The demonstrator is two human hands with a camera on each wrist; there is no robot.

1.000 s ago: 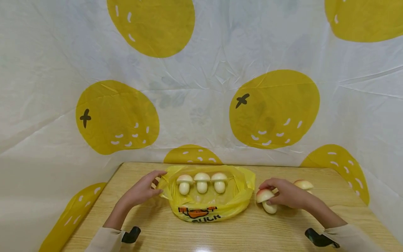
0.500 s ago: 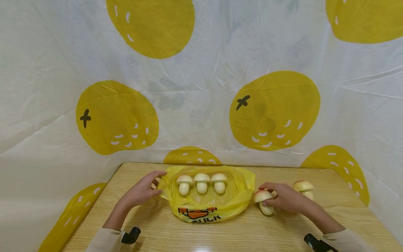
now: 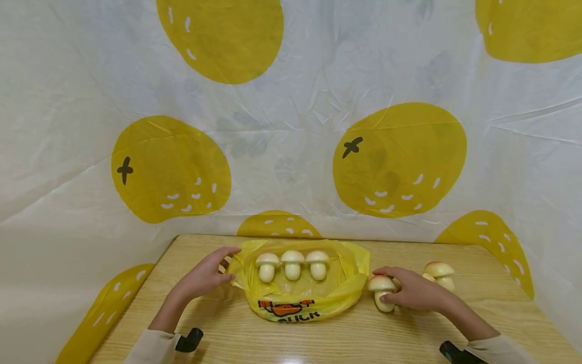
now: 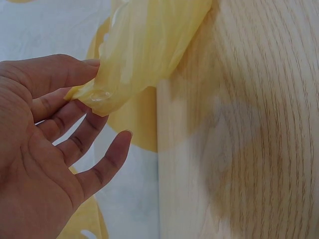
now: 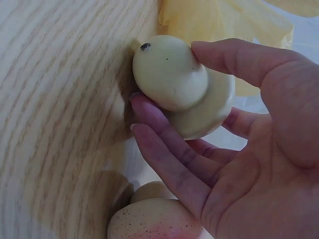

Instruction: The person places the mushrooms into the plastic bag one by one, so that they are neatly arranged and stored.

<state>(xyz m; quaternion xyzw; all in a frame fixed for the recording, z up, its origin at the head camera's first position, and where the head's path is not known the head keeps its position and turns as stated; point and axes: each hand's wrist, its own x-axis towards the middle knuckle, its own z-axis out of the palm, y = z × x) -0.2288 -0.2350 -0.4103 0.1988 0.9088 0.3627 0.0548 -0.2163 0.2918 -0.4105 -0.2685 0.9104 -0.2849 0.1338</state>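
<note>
A yellow plastic bag (image 3: 313, 311) with a duck print lies on the table, its mouth spread toward me. Three cream toy mushrooms (image 3: 292, 265) sit in a row in its opening, caps toward the back. My left hand (image 3: 204, 273) pinches the bag's left edge between thumb and fingers; the left wrist view shows the gathered plastic (image 4: 107, 97) at the fingertips. Just right of the bag, my right hand (image 3: 414, 288) holds another toy mushroom (image 3: 381, 284) with a reddish cap. In the right wrist view, thumb and fingers grip this mushroom's stem (image 5: 169, 72) and cap.
Behind my right hand lies another red-tinged mushroom (image 3: 440, 269) on the wooden table (image 3: 254, 344). A white cloth (image 3: 291, 167) with large yellow fruit prints hangs behind the table and along its sides.
My right hand has shifted slightly left and toward me, and its mushroom has turned a little. The mushroom behind that hand shows more fully. My left hand and the bag stay put.
</note>
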